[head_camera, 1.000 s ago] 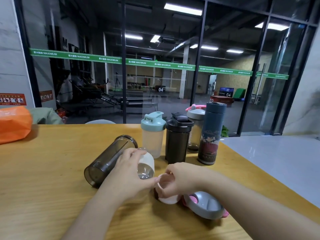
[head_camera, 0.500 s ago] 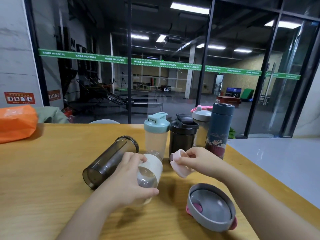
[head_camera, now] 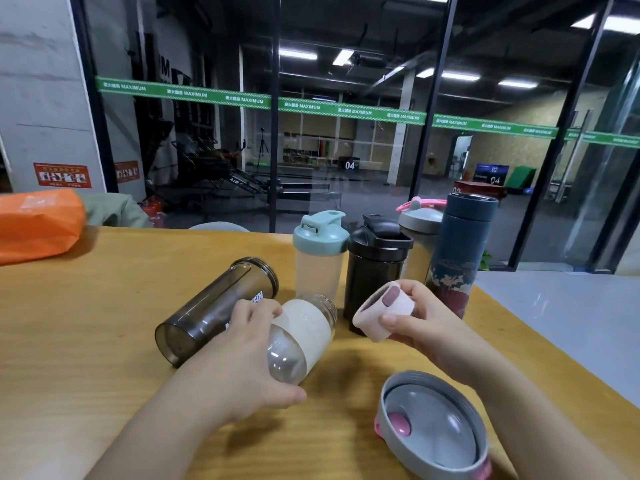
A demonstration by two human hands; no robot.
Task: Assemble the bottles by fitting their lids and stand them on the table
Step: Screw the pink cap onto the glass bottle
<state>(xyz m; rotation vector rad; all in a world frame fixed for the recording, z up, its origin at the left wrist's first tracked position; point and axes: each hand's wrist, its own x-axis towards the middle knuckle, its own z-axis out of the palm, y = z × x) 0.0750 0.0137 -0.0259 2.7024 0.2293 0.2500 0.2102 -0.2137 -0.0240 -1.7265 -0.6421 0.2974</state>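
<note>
Left hand [head_camera: 239,362]: wrapped around the clear bottle [head_camera: 300,337], tilted, mouth toward the desk's far edge; raised a little since half a second ago.
Right hand [head_camera: 420,323]: pinching the pink lid [head_camera: 382,311], now lifted higher and turned, open side facing the bottle's mouth, just beside it, not touching.
Smoky bottle [head_camera: 214,311]: lying on its side, unmoved, beside the left hand.
Grey lid [head_camera: 434,422]: upside down near the desk's [head_camera: 86,341] near right edge, unmoved.
Far edge: four capped bottles upright, as before.
</note>
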